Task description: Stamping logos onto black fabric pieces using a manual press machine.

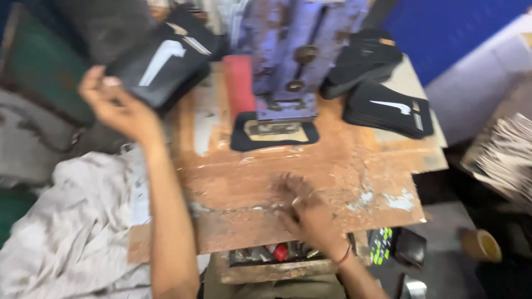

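Note:
My left hand (119, 108) is raised at the upper left and grips a black flat piece with a white curved mark (160, 63), the top of a stack there. My right hand (305, 207) is blurred and lies low over the worn wooden board (332, 160), fingers spread, with nothing in it. Under the blue-grey press (293, 50) at the top middle lies a black flat piece (274, 133) with a pale metal plate on it. A red upright part (239, 86) stands beside the press.
Two stacks of black pieces (388, 108) sit at the right of the press. A pale cloth (72, 221) covers the lower left. A small tray with red and metal bits (277, 253) sits under the board's front edge. A tape roll (481, 245) lies at the lower right.

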